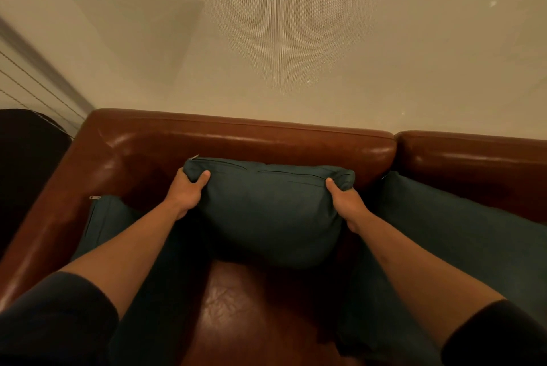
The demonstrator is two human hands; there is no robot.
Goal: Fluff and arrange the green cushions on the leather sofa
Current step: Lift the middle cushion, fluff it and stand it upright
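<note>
The middle cushion [270, 211] stands against the sofa [242, 140] back, near its left corner. The left hand [186, 192] and right hand [344, 201] each pinch a top corner. It looks soft, light and saggy; corner grips suit shaking it plump.
</note>
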